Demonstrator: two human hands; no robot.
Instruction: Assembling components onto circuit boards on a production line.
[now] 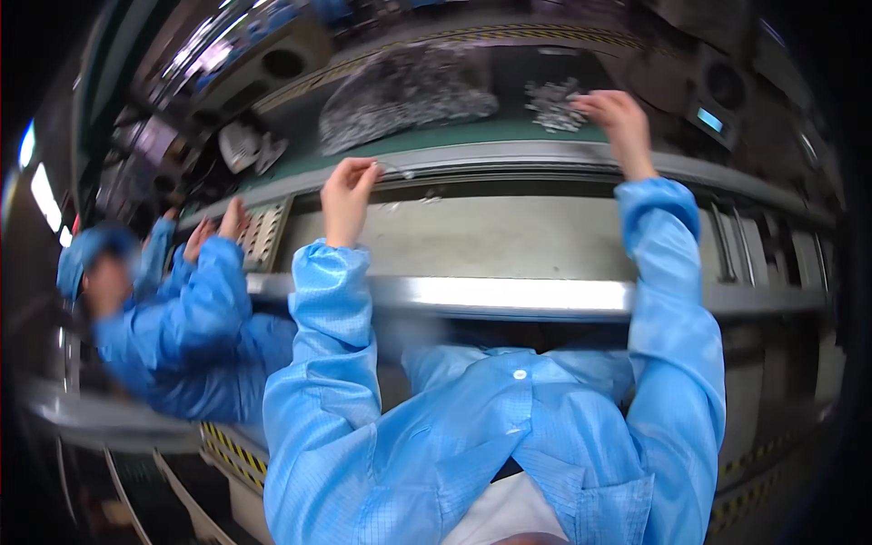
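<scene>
My left hand (346, 202) is raised over the near rail of the line, thumb and fingers pinched together. From the fingertips a thin, short wire-like piece (397, 171) sticks out to the right; its exact kind is too small to tell. My right hand (621, 125) reaches farther out, fingertips closed at the edge of a pile of small silvery parts (550, 107) on the green surface. Whatever those fingers may hold is too small to make out. A few tiny pale parts (431, 199) lie below and right of my left hand.
A large clear plastic bag (409, 102) full of small parts lies on the green belt (509, 133). A metal edge (509, 294) runs along the front of the pale work surface (490, 241). At the left, a co-worker in blue (191, 318) works beside a perforated tray (263, 234).
</scene>
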